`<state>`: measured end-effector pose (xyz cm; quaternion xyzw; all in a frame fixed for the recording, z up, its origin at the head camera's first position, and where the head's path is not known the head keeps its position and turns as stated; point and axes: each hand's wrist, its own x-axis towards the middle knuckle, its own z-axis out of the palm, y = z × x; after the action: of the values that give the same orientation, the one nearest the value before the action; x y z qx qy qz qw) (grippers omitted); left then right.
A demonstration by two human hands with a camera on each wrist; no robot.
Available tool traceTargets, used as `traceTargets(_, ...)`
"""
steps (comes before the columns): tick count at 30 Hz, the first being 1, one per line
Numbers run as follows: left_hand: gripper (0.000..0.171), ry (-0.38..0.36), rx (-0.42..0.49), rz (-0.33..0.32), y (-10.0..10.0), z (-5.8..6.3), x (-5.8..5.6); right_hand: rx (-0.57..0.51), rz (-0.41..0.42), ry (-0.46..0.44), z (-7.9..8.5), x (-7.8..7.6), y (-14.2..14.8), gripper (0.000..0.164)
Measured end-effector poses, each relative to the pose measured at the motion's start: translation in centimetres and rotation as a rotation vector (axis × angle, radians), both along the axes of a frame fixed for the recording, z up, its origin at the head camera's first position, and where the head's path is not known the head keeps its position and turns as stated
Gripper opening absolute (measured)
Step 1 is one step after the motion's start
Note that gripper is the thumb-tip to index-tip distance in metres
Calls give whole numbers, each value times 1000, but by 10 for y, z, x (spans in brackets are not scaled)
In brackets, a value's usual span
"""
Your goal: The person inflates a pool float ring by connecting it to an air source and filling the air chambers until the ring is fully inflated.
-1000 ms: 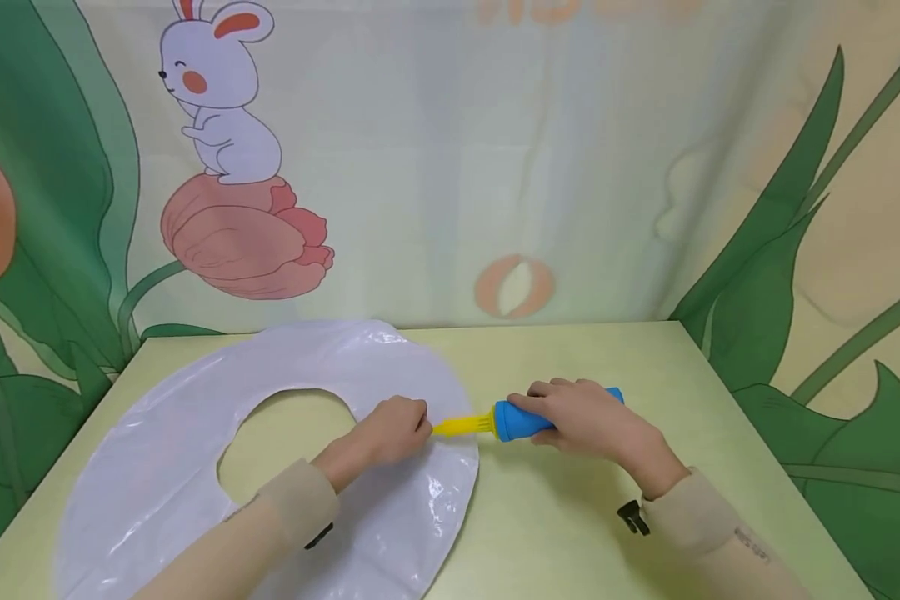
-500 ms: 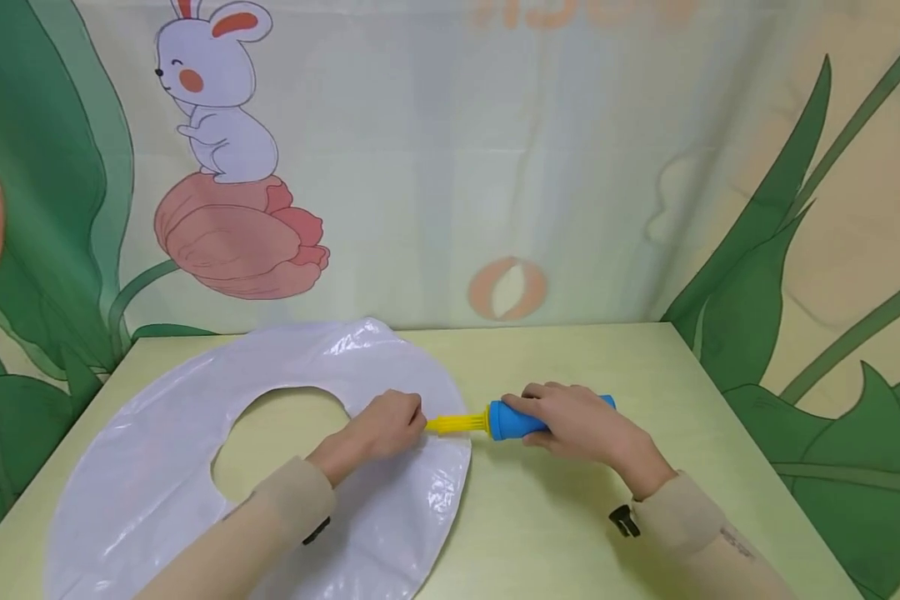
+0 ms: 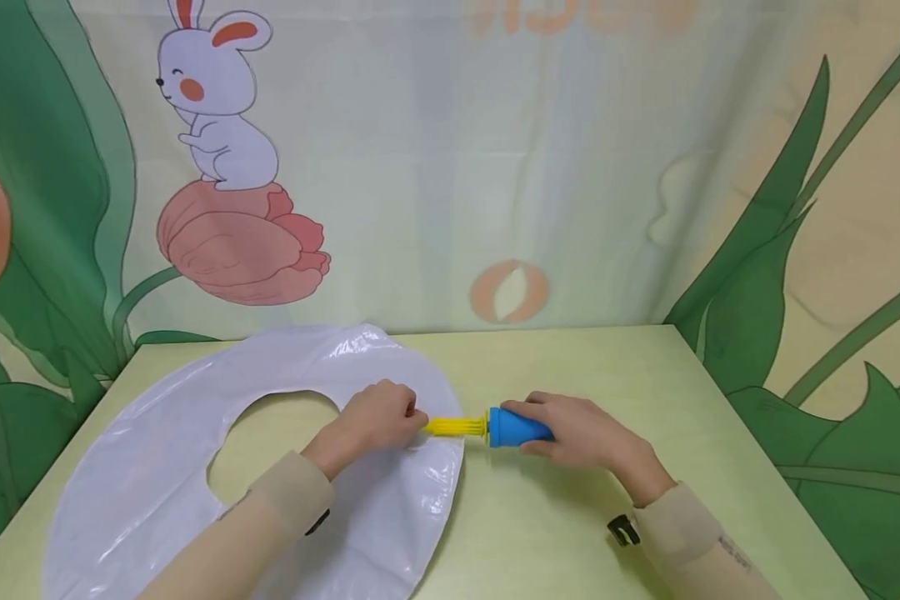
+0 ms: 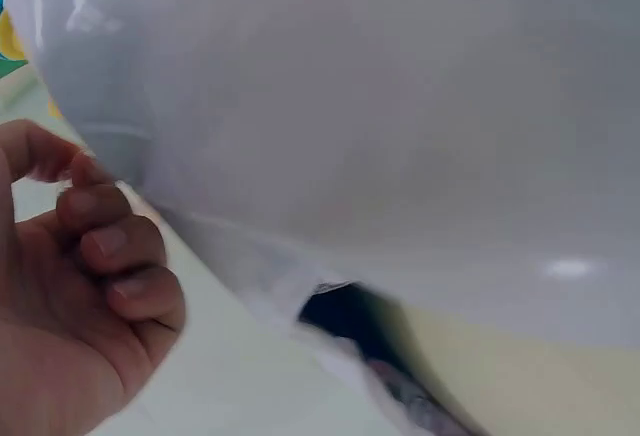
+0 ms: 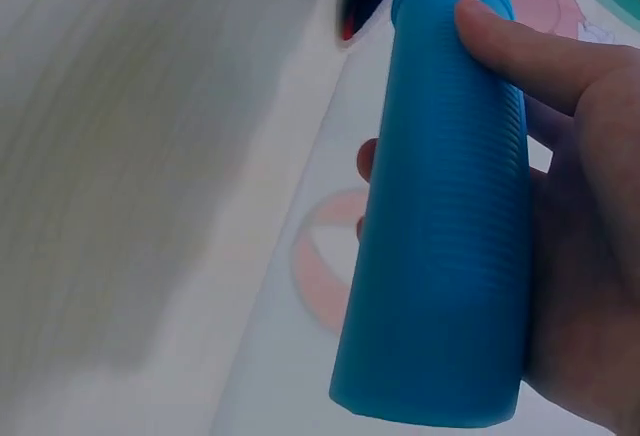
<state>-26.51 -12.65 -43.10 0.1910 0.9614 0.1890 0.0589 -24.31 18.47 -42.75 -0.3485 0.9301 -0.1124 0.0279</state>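
A large white inflatable ring [image 3: 142, 467], soft and wrinkled, lies flat on the left of the table with its open centre showing. My left hand [image 3: 378, 417] is over the ring's right side in the head view. Its thumb and index finger pinch the ring's film at the yellow tip; the other fingers [image 4: 135, 246] curl loosely in the left wrist view. My right hand [image 3: 588, 429] grips the blue barrel of a hand pump [image 3: 513, 427], fingers wrapped round it. The pump's ribbed yellow nozzle [image 3: 457, 427] points left, its tip hidden at the left fingertips.
The pale yellow-green table [image 3: 570, 358] runs back to a printed cloth [image 3: 390, 167] with a rabbit, tulips and green leaves. A black buckle [image 3: 622, 530] hangs beside the right sleeve.
The left hand has shifted slightly left and up in the head view. The pump has turned a little, so the rear of its blue barrel has gone out of sight behind the right hand.
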Motion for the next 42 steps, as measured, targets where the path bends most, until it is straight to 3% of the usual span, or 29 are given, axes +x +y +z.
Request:
traceTargets(7,39,-99,-105,57,2,4,4,45,22,49,1,0,-3,60)
traceTargets(16,27,-179,-104,3,6,6,7,75,39,97,1,0,-2,59)
traceTargets(33,28,-48,-20,-48,2,-1,8,42,38,77,0,4,-8,60)
traceTargets(39,30,-13,64,8,2,-3,7,-16,20,63,3,-1,-4,60)
traceTargets(42,33,-7,62,53,2,-2,7,-38,11,46,5,-5,-4,59)
